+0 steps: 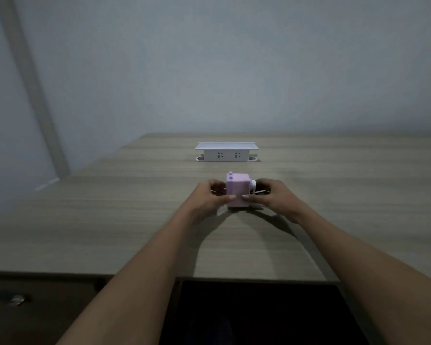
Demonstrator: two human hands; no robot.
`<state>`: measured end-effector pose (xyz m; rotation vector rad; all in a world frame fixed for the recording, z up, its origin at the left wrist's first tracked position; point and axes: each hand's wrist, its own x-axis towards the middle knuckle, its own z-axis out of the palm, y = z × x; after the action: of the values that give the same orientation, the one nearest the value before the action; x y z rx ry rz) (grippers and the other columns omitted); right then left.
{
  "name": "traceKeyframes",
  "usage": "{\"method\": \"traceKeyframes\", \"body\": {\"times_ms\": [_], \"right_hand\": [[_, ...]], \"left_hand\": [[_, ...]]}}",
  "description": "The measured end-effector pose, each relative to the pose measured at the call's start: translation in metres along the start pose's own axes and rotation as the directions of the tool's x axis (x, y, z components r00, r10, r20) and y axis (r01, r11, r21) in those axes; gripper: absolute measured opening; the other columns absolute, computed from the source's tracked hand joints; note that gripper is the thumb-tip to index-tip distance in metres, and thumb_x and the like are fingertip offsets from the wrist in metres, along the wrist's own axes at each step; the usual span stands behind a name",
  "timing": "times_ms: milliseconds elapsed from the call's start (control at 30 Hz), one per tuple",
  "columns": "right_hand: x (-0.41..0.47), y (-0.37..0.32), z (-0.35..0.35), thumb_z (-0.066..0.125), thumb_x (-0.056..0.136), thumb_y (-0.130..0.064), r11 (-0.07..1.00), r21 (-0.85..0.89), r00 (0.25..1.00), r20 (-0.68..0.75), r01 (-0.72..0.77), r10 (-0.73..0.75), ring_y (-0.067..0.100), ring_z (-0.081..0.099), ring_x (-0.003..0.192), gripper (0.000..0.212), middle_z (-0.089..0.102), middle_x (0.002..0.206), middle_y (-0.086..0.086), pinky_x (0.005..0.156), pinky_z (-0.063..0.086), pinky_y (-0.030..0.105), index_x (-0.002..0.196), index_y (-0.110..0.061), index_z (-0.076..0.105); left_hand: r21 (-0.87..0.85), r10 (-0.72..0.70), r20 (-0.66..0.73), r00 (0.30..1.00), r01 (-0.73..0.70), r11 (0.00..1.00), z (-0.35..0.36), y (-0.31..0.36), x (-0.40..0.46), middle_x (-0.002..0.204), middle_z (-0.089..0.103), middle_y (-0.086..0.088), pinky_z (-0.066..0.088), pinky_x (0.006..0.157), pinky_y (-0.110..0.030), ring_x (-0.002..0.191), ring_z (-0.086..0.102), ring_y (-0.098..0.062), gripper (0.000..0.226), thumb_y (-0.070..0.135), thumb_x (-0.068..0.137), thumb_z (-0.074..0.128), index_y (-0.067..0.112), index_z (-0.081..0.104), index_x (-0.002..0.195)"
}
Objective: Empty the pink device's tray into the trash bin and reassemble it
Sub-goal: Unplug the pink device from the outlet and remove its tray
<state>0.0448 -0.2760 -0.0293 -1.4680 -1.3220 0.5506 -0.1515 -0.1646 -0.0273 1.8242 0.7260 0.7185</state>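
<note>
A small pink box-shaped device [237, 187] stands on the wooden table [110, 215], a little beyond its middle. It has a round knob and a pale crank on its right side. My left hand [210, 196] grips the device's left side, with the thumb on its front face. My right hand [271, 197] holds the right side by the crank, thumb also on the front. The tray cannot be told apart from the body. No trash bin is in view.
A white pop-up power socket [226, 152] with its lid raised stands at the back of the table, behind the device. A drawer front with a metal knob [17, 299] is below the table's near edge at left. A dark gap lies under the table in front of me.
</note>
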Motion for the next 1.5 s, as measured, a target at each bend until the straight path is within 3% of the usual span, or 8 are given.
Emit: {"method": "traceKeyframes", "body": {"times_ms": [133, 200, 333, 567, 767, 933, 1300, 1500], "right_hand": [[-0.012, 0.003, 0.005, 0.079, 0.083, -0.003, 1.0, 0.02, 1.0, 0.019, 0.019, -0.019, 0.024, 0.073, 0.094, 0.044, 0.073, 0.113, 0.018, 0.072, 0.059, 0.022, 0.125, 0.003, 0.066], [-0.012, 0.006, 0.005, 0.08, 0.083, -0.006, 0.999, 0.031, 1.0, 0.022, 0.013, -0.014, 0.026, 0.073, 0.1, 0.047, 0.074, 0.115, 0.016, 0.076, 0.06, 0.024, 0.128, 0.0, 0.066], [-0.01, 0.01, 0.001, 0.081, 0.083, -0.014, 1.0, 0.01, 0.998, 0.06, -0.002, 0.001, 0.025, 0.072, 0.108, 0.051, 0.075, 0.117, 0.009, 0.088, 0.06, 0.032, 0.131, -0.007, 0.066], [-0.009, 0.016, 0.001, 0.084, 0.079, -0.031, 0.997, -0.074, 0.998, 0.06, 0.03, -0.026, 0.017, 0.073, 0.107, 0.056, 0.076, 0.117, 0.0, 0.097, 0.056, 0.043, 0.13, -0.016, 0.067], [-0.011, 0.011, 0.0, 0.081, 0.082, -0.033, 0.984, -0.173, 0.996, 0.084, 0.052, -0.038, 0.01, 0.073, 0.103, 0.051, 0.076, 0.116, -0.004, 0.095, 0.056, 0.034, 0.129, -0.017, 0.067], [-0.011, 0.011, -0.001, 0.081, 0.083, -0.031, 0.981, -0.189, 0.996, 0.084, 0.04, -0.024, 0.01, 0.073, 0.103, 0.049, 0.077, 0.114, -0.004, 0.095, 0.056, 0.032, 0.127, -0.016, 0.067], [-0.021, -0.003, -0.005, 0.088, 0.074, -0.033, 0.986, -0.148, 0.993, 0.084, -0.075, 0.088, 0.01, 0.068, 0.112, 0.065, 0.073, 0.122, -0.003, 0.106, 0.05, 0.036, 0.132, -0.016, 0.064], [-0.024, -0.029, -0.022, 0.088, 0.076, -0.03, 0.995, -0.098, 0.999, -0.014, -0.037, 0.036, 0.015, 0.06, 0.126, 0.082, 0.062, 0.138, 0.005, 0.099, 0.046, 0.025, 0.146, -0.008, 0.051]], "left_hand": [[-0.01, 0.022, -0.001, 1.0, -0.022, 1.0, 0.004, -0.007, -0.011, 0.118, 0.074, -0.011, 0.058, 0.077, -0.026, 0.111, 0.071, -0.03, 0.053, 0.015, 0.083, 0.083, 0.006, 0.064, 0.132], [-0.02, 0.04, -0.007, 0.999, -0.04, 0.999, 0.005, -0.008, -0.014, 0.122, 0.073, -0.011, 0.058, 0.074, -0.016, 0.113, 0.07, -0.028, 0.053, 0.011, 0.084, 0.081, 0.005, 0.062, 0.133], [-0.022, 0.041, 0.036, 0.999, -0.04, 0.999, 0.004, -0.007, -0.014, 0.125, 0.071, -0.009, 0.056, 0.071, -0.011, 0.108, 0.07, -0.022, 0.055, 0.008, 0.084, 0.081, 0.004, 0.06, 0.135], [-0.069, 0.008, 0.114, 0.993, 0.0, 0.998, -0.001, -0.013, -0.004, 0.127, 0.068, -0.01, 0.059, 0.091, -0.025, 0.114, 0.069, -0.02, 0.062, 0.002, 0.078, 0.085, 0.003, 0.055, 0.133], [-0.078, 0.035, 0.121, 0.992, -0.026, 0.997, -0.007, -0.021, 0.002, 0.124, 0.07, -0.018, 0.059, 0.096, -0.032, 0.114, 0.07, -0.027, 0.066, -0.003, 0.075, 0.086, -0.001, 0.055, 0.132], [-0.096, 0.019, 0.098, 0.995, -0.01, 0.995, -0.021, -0.027, 0.0, 0.122, 0.069, -0.018, 0.058, 0.096, -0.034, 0.106, 0.071, -0.022, 0.064, -0.005, 0.073, 0.087, 0.001, 0.057, 0.129], [-0.112, -0.025, -0.065, 0.998, 0.018, 0.994, -0.062, -0.032, -0.032, 0.124, 0.069, -0.021, 0.061, 0.078, -0.019, 0.096, 0.072, -0.019, 0.062, -0.01, 0.075, 0.083, -0.004, 0.056, 0.131], [-0.082, -0.001, -0.127, 0.992, -0.01, 0.997, -0.08, -0.012, -0.039, 0.127, 0.066, -0.023, 0.06, 0.071, -0.015, 0.093, 0.07, -0.017, 0.06, -0.008, 0.077, 0.082, -0.006, 0.056, 0.132]]}}
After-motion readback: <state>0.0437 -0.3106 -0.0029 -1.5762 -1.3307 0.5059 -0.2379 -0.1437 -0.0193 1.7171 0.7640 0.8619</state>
